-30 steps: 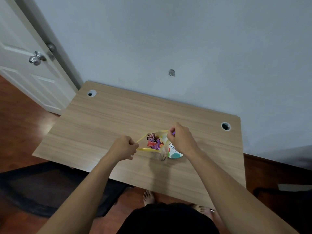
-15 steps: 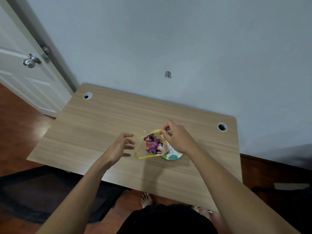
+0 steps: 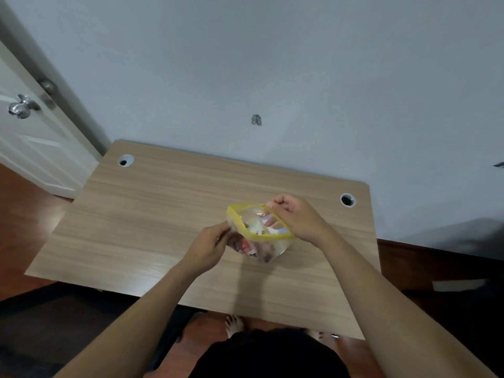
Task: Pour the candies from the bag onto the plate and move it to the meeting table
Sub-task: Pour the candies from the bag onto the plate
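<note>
While my right hand point(image 3: 297, 219) pinches the yellow rim and my left hand point(image 3: 208, 246) grips the side, the bag point(image 3: 257, 236) w/ candies point(image 3: 245, 245) hangs above the counter point(image 3: 136, 219); I should tip slowly, mouth low over the plate, hidden beneath.

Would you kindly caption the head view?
Both hands hold an open yellow-rimmed candy bag above a wooden desk.

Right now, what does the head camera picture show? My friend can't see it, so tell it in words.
Two bare hands hold a clear zip bag with a yellow rim above a wooden desk. The right hand pinches the open rim and the left hand grips the bag's side. Blurry colourful candies show inside; a white door stands at the left.
</note>
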